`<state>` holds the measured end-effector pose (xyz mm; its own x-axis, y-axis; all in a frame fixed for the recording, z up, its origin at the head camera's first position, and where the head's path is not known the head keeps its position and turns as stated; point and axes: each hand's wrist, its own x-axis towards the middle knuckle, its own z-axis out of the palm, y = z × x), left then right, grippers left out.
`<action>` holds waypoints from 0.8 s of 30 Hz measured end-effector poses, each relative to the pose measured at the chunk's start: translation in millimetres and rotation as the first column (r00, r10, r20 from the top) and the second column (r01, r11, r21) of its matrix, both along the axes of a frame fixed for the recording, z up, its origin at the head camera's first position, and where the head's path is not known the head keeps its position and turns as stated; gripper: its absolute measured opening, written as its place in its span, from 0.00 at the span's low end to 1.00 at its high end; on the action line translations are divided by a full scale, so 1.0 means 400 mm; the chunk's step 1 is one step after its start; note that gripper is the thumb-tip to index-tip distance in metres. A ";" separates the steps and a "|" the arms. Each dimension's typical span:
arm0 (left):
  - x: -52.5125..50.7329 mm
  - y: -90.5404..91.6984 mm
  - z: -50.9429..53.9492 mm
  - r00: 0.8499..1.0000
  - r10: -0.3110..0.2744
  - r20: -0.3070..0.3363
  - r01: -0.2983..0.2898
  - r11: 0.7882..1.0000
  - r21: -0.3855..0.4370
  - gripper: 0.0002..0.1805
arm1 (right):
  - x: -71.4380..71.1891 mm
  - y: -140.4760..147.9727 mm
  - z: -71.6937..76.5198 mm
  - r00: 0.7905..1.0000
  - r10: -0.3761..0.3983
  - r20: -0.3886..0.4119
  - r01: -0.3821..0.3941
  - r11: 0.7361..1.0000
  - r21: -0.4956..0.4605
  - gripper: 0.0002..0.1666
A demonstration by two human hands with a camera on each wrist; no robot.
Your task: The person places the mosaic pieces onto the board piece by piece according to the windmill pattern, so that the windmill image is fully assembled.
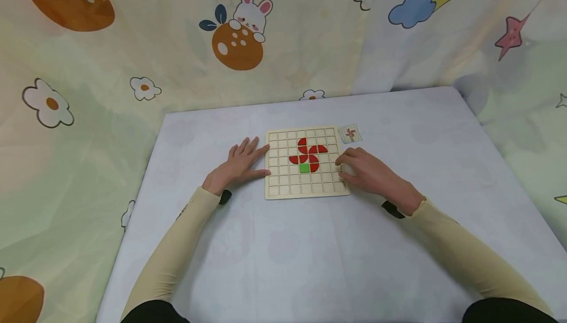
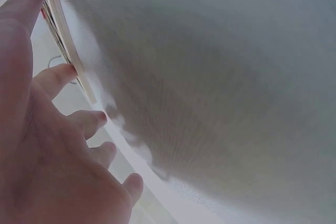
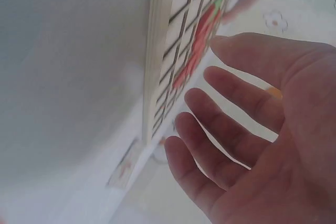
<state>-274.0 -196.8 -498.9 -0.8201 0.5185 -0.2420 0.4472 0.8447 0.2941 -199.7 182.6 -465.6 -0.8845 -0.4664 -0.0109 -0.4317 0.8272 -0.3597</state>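
A square wooden grid board (image 1: 279,185) lies flat on the table, several red rounded pieces (image 1: 312,158) set in a pinwheel near its middle. Just below them sits one green square piece (image 1: 304,168). My left hand (image 1: 236,166) spreads its fingers at the board's left side; thumb and index fingertip touch that edge, also in the left wrist view. Over the right edge hovers my right hand (image 1: 369,173), fingers loosely bent. Nothing shows between its thumb and fingers (image 3: 202,163) in the right wrist view. A small picture card (image 1: 351,134) lies beside the board's upper right corner.
The table (image 1: 283,259) has a white cover. Behind and beside it hangs a patterned cloth (image 1: 177,37) with rabbits, flowers and a moon. The table's far edge runs a short way beyond the board.
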 end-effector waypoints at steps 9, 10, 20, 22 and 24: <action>0.004 -0.002 0.004 1.000 0.007 0.009 -0.007 1.000 0.003 0.49 | 0.021 0.107 0.017 0.999 -0.022 0.031 0.023 0.999 -0.047 0.16; 0.003 -0.001 0.003 1.000 0.007 0.011 -0.007 1.000 0.002 0.49 | 0.023 0.118 0.019 0.999 -0.024 0.037 0.025 0.998 -0.049 0.16; 0.001 0.004 -0.002 1.000 -0.002 0.013 0.002 1.000 0.005 0.49 | 0.063 0.250 0.034 0.985 -0.098 0.144 0.098 0.995 0.010 0.21; 0.001 0.003 -0.001 1.000 0.001 0.014 -0.001 1.000 0.004 0.49 | 0.078 0.271 0.028 0.979 -0.114 0.169 0.112 0.994 0.017 0.23; 0.003 0.003 0.001 1.000 0.004 0.016 -0.005 1.000 0.010 0.48 | 0.096 0.286 0.017 0.977 -0.117 0.177 0.116 0.993 0.018 0.25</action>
